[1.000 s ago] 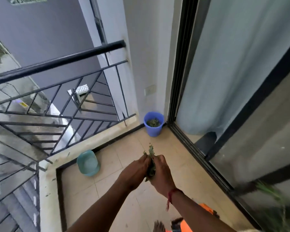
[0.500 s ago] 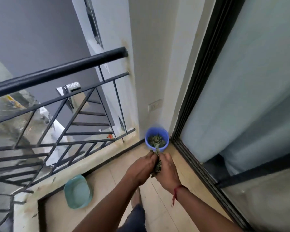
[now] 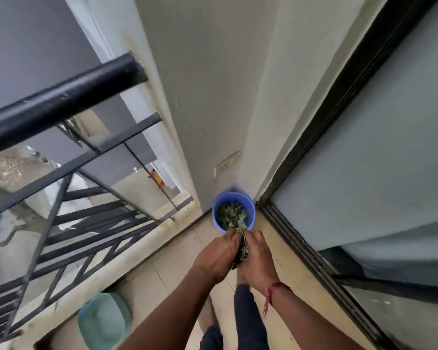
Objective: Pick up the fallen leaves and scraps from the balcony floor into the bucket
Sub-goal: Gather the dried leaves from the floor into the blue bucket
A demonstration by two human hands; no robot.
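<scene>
My left hand (image 3: 219, 256): fingers curled shut against one side of a clump of leaves (image 3: 243, 245), palm turned inward.
My right hand (image 3: 257, 257): fingers closed on the other side of the same clump, so both palms press it between them; a red thread (image 3: 272, 293) is tied at the wrist.
Clump position: its top pokes out above my fingertips, right at the near rim of the bucket.
Bucket (image 3: 250, 209): blue, standing on the floor in the corner where the wall meets the sliding door frame (image 3: 311, 251), already holding green leaves and scraps (image 3: 232, 214).
Edges: black railing (image 3: 61, 97) and its raised kerb on the left, door track on the right, wall straight ahead.
Open room: a narrow strip of tiled floor (image 3: 162, 274) between kerb and track; a teal basin (image 3: 103, 322) sits by the kerb, well apart from the bucket.
Writing: none readable; a wall socket (image 3: 226, 164) above the bucket is plain.
</scene>
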